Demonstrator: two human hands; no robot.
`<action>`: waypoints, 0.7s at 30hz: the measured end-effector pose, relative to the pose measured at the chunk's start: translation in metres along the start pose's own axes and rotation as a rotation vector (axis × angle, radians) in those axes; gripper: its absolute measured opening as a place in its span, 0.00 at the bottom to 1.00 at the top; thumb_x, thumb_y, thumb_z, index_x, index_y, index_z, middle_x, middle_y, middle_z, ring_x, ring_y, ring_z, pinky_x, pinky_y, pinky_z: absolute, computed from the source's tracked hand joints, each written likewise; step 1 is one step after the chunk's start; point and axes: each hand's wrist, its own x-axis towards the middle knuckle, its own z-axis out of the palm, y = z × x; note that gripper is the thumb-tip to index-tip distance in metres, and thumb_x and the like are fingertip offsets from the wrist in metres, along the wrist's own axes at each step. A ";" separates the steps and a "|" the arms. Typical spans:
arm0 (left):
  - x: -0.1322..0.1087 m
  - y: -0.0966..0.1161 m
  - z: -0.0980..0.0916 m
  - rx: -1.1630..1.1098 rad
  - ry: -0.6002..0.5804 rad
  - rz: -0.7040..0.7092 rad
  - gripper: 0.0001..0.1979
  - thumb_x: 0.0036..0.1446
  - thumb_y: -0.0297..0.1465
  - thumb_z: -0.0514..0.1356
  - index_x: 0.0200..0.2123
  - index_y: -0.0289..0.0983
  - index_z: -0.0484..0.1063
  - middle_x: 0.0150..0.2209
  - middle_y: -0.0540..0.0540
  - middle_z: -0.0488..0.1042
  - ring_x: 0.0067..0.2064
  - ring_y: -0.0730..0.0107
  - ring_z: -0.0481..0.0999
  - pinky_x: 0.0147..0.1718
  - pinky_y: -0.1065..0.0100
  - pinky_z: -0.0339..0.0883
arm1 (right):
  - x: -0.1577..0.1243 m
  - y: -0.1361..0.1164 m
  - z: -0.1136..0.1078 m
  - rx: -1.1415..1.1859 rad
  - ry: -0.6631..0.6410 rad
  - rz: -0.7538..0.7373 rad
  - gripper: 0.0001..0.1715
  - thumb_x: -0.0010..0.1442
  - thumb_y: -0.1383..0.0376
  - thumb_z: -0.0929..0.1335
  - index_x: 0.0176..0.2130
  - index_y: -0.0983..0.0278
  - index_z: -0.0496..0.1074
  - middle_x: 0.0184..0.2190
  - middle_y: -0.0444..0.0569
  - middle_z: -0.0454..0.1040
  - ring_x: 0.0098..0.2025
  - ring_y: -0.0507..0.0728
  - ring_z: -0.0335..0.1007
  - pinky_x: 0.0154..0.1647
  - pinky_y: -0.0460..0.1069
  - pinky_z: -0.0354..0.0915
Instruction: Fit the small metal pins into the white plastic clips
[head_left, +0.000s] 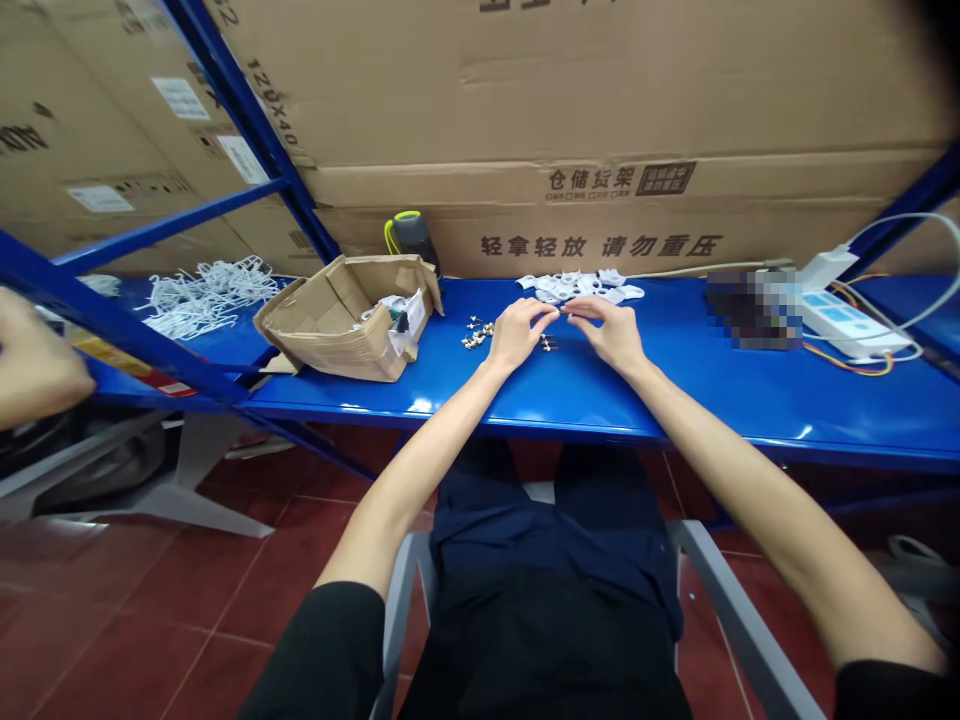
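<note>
My left hand and my right hand meet over the blue shelf top, fingertips almost touching. Each is closed in a pinch, thumb against fingers. A tiny pale piece shows at the right fingertips, too small to name; what the left fingers pinch, if anything, is hidden. Beside the left hand lies a loose pile of small metal-and-cream parts with thin pins. Several similar dark-pinned parts lie in a group below the fingertips. Just behind both hands are white ring-like plastic pieces in a heap.
An open cardboard box with bagged items stands left, a dark cylindrical speaker or bottle behind it. White wire-like hooks pile farther left, near another person's hand. Right are a blurred dark object and a power strip with cables.
</note>
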 end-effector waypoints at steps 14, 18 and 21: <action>-0.002 0.005 -0.001 0.259 -0.048 0.078 0.13 0.76 0.36 0.58 0.48 0.37 0.83 0.47 0.44 0.85 0.48 0.60 0.79 0.50 0.61 0.70 | -0.003 0.004 0.004 -0.560 -0.090 -0.204 0.21 0.73 0.66 0.63 0.59 0.62 0.78 0.51 0.54 0.86 0.47 0.64 0.86 0.49 0.56 0.79; -0.001 0.007 -0.002 0.319 -0.082 0.117 0.15 0.78 0.36 0.55 0.48 0.37 0.82 0.46 0.41 0.84 0.49 0.58 0.79 0.50 0.60 0.69 | -0.004 -0.006 0.002 -0.710 -0.182 -0.220 0.25 0.74 0.69 0.60 0.63 0.65 0.75 0.50 0.58 0.85 0.47 0.64 0.84 0.49 0.56 0.77; 0.000 0.009 -0.001 0.387 -0.115 0.146 0.18 0.79 0.35 0.52 0.48 0.34 0.81 0.46 0.39 0.83 0.49 0.55 0.78 0.49 0.58 0.69 | -0.004 -0.014 0.001 -0.821 -0.263 -0.223 0.29 0.72 0.72 0.59 0.66 0.67 0.73 0.51 0.61 0.84 0.48 0.65 0.83 0.50 0.56 0.76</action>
